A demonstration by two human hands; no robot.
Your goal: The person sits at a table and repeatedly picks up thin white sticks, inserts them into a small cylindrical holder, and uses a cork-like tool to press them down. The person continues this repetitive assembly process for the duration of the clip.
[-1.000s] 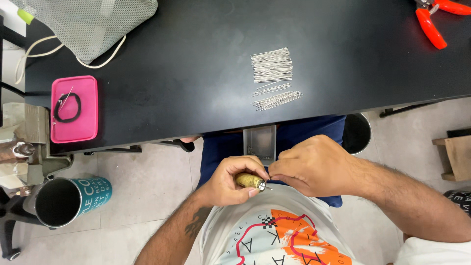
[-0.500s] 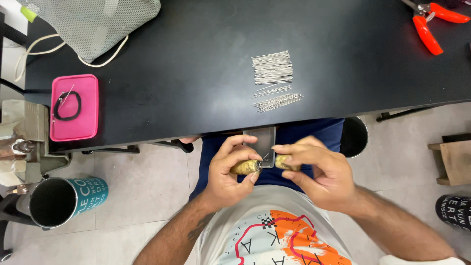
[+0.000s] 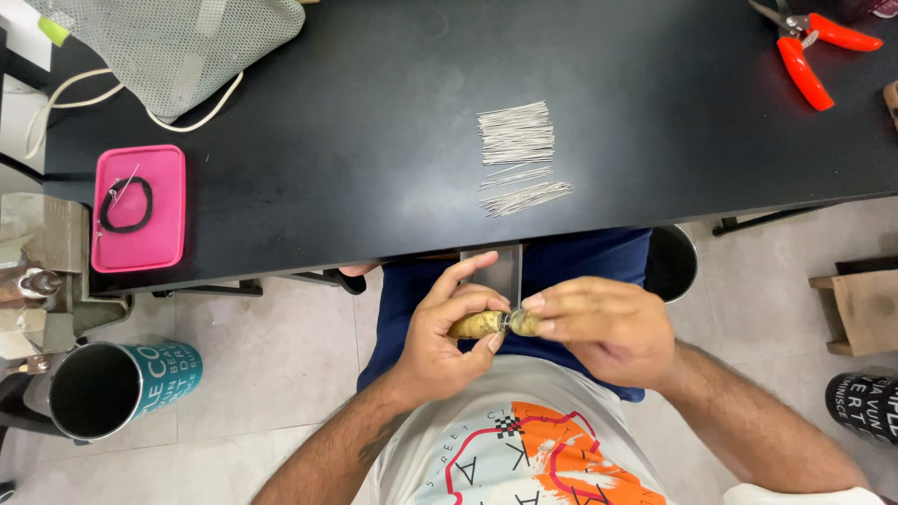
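The small brass-coloured tool (image 3: 477, 324) lies crosswise over the person's lap, below the table (image 3: 374, 112) edge, its long axis running left to right, the left hand (image 3: 447, 329) clamped on its body while the right hand (image 3: 599, 327) pinches its tip.

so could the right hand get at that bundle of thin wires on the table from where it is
Probably yes: the pile of thin wires lies near the table edge just beyond the right hand, nothing between, but its fingers grip a small brass piece.
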